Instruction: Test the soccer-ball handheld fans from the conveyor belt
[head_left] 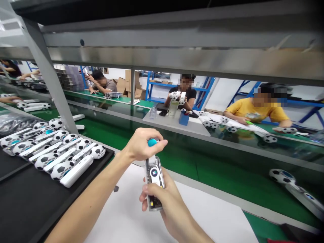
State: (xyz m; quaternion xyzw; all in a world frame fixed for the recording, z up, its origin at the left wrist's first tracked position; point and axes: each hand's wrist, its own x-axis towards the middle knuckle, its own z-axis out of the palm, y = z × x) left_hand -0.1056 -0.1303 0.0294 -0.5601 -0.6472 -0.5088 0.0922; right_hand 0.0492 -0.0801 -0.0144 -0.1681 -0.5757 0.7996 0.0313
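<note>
My right hand (165, 192) grips the clear-cased handle of a handheld fan (154, 172), its thumb lying on the front below a small round lit display. My left hand (143, 143) is closed around the fan's top end, where a blue round part shows between thumb and fingers. Most of that head is hidden by the left hand. The fan is held tilted slightly back above a white sheet (121, 209) on the bench. A small dark pentagon-shaped piece (116, 188) lies on the sheet beside my left forearm.
On the left, a black tray (17, 199) bears several white fans with football-patterned heads (63, 169). A green conveyor belt (182, 165) runs across in front, with another fan (291, 182) at right. A grey post (50, 74) and overhead beam frame the bench. Several co-workers sit opposite.
</note>
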